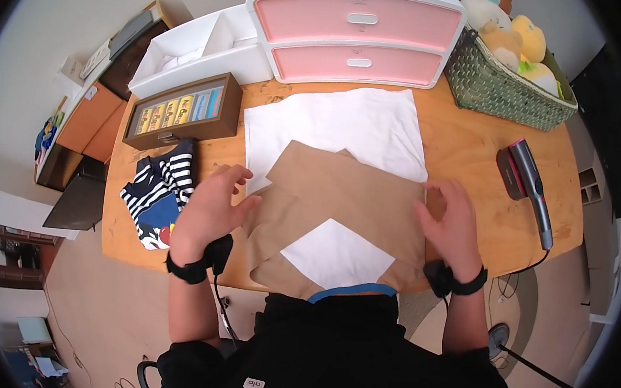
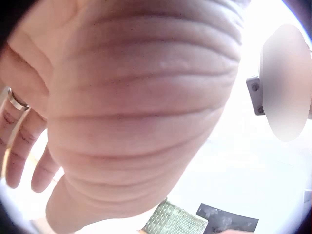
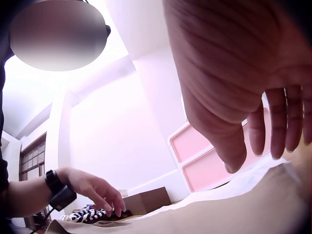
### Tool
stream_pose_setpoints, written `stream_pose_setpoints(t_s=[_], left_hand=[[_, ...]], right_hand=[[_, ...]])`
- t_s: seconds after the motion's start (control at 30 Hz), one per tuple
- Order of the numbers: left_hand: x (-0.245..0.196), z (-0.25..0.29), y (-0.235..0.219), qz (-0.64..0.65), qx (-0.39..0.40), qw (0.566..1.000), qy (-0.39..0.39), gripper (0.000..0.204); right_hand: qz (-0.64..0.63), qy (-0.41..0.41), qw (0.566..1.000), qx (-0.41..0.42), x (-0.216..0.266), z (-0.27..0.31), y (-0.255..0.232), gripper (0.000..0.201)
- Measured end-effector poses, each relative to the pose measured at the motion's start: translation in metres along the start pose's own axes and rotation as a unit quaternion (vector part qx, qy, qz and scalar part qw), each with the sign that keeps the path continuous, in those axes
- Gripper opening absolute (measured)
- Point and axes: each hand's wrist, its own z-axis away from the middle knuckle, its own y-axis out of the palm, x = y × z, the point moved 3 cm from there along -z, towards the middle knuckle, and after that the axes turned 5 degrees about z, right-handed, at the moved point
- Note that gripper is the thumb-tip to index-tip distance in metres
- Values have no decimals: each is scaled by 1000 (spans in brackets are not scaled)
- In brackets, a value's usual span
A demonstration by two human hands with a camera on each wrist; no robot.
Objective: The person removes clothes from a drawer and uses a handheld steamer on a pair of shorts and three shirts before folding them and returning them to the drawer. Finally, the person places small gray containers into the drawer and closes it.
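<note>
A tan garment (image 1: 355,183) with a white patch and a blue edge lies folded at the table's near edge, partly over a white cloth (image 1: 338,116). At its left side, the left hand (image 1: 215,205) hovers with relaxed, slightly bent fingers and holds nothing. The right hand (image 1: 450,223) is at the garment's right edge, fingers loosely bent; whether it touches the fabric is unclear. In the right wrist view, the right hand (image 3: 243,73) has its fingers hanging down above the cloth. The left wrist view shows mostly the palm of the left hand (image 2: 141,97).
Left of the garment lie a striped folded shirt (image 1: 157,196) and a brown box (image 1: 186,111). Behind stand a white divided tray (image 1: 205,47) and pink drawers (image 1: 360,30). On the right are a green basket (image 1: 508,89) and a corded handheld appliance (image 1: 530,182).
</note>
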Motion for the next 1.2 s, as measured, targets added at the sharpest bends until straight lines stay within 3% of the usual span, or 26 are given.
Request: stream_pose_setpoints(t_s=[0.1,0.17,0.23,0.3,0.4,0.53,0.63,0.73,0.87,1.1,1.2], left_hand=[[15,-1,18,-4,33,999,-35,39],[18,-4,21,-1,23,999,-49,40],[17,-8,20,-1,3,999,-37,41],[12,-19,16,-5,-29,1000,-1,42],[10,-49,17,94,14,995,-16,44],[28,-70,40,99,49,994,-21,42],[29,-73,42,72,55,996,-4,40],[31,-74,40,81,66,994,-21,35],[36,-65,26,139,82,986,-46,34],[38,-38,15,107,74,991,-29,35],[23,-8,11,90,50,995,1,47]], right_hand=[[-117,-69,989,59,-1,-36,22,24],[-212,24,957,198,11,-65,38,20],[-186,-28,957,221,-1,-95,81,23],[-182,70,927,320,7,-119,102,26],[-142,107,894,411,24,-139,117,26],[-153,124,870,451,24,-149,126,25],[-211,-4,914,348,15,-150,139,24],[-272,84,898,336,16,-149,127,23],[-207,128,885,397,22,-141,119,23],[-193,83,849,485,14,-145,125,20],[-288,62,864,408,9,-142,129,18]])
